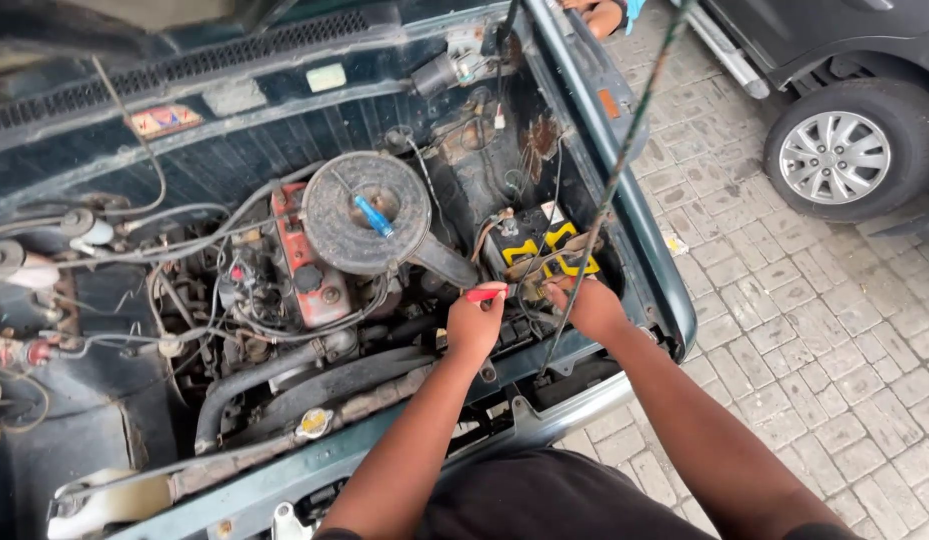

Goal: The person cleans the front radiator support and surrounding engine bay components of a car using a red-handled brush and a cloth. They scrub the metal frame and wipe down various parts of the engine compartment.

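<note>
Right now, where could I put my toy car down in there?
The flat top of the round air cleaner beside the blue tool is bare. The paved ground beside the car is open. Around the battery it is crowded: both hands, left and right, plus wires.

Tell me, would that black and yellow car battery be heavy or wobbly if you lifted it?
Probably heavy for its size: the battery is a solid, boxy block. It likely wouldn't roll, having flat sides. Lifting may be awkward, since wires run to its top and both the left hand and right hand work close around it.
</note>
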